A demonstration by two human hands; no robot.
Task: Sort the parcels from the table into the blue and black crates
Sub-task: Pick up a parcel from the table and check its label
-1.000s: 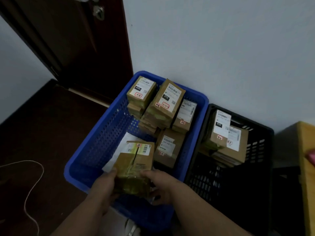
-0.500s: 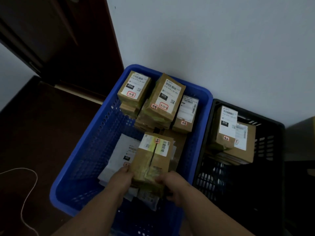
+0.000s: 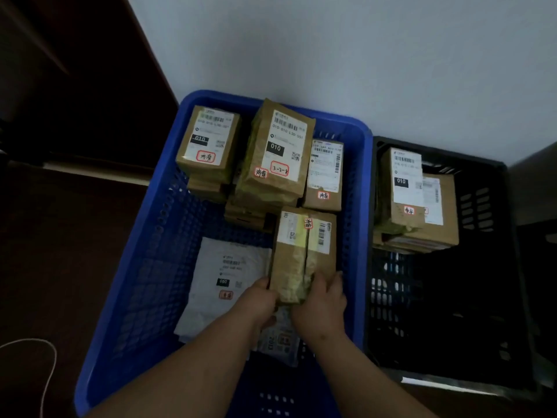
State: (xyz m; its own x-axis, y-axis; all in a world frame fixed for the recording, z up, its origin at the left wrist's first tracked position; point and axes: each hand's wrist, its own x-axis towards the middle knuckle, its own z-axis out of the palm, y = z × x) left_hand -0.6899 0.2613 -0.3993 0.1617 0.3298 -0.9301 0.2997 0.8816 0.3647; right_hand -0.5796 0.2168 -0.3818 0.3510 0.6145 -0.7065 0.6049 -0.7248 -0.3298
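A brown cardboard parcel [image 3: 304, 251] with white labels lies inside the blue crate [image 3: 150, 236], towards its right side. My left hand [image 3: 259, 300] grips its near left corner and my right hand [image 3: 322, 300] grips its near right corner. Several brown parcels [image 3: 277, 152] are stacked along the blue crate's far end. A white flat mailer [image 3: 223, 282] lies on the crate floor to the left of my hands. The black crate [image 3: 482, 297] stands to the right, with stacked brown parcels [image 3: 416, 203] at its far end.
Both crates stand against a pale wall [image 3: 331, 55]. A dark wooden door [image 3: 75, 70] and dark floor are on the left. A thin white cord [image 3: 45, 357] loops on the floor at the lower left. Another small white packet [image 3: 280, 342] lies under my wrists.
Both hands have carried the brown parcel forward and down into the blue crate, further right and closer to the far stacks. The view has moved closer to the crates.
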